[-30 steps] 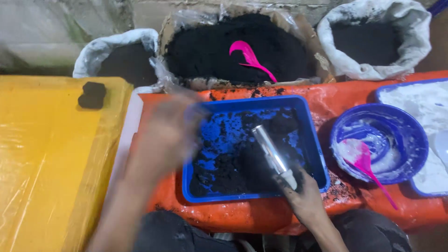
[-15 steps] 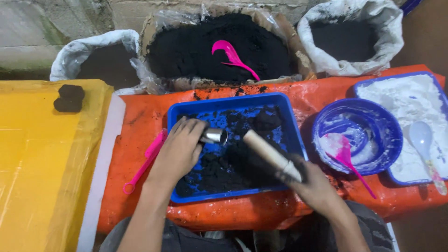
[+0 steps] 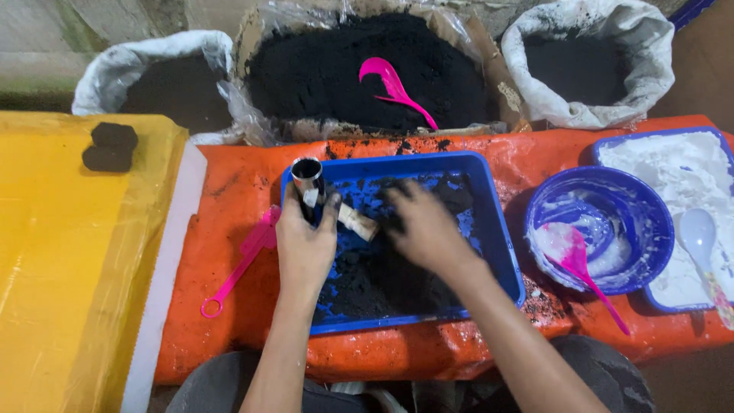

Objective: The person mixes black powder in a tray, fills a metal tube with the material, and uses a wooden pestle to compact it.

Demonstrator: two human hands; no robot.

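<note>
Two bare forearms, no sleeves, no gloves, no watch or rings to be seen. Left hand (image 3: pixel 304 243) and right hand (image 3: pixel 425 228) smudged with black powder, darkest on the fingers. Right hand slightly blurred. Grey trousers (image 3: pixel 218 386) over both knees along the bottom edge, dusty and marked with darker patches.

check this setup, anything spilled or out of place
Yes. Black powder crumbs lie spilled on the orange cover behind the blue tray, and more by its right front corner. A pink spoon lies on the cover left of the tray.
</note>
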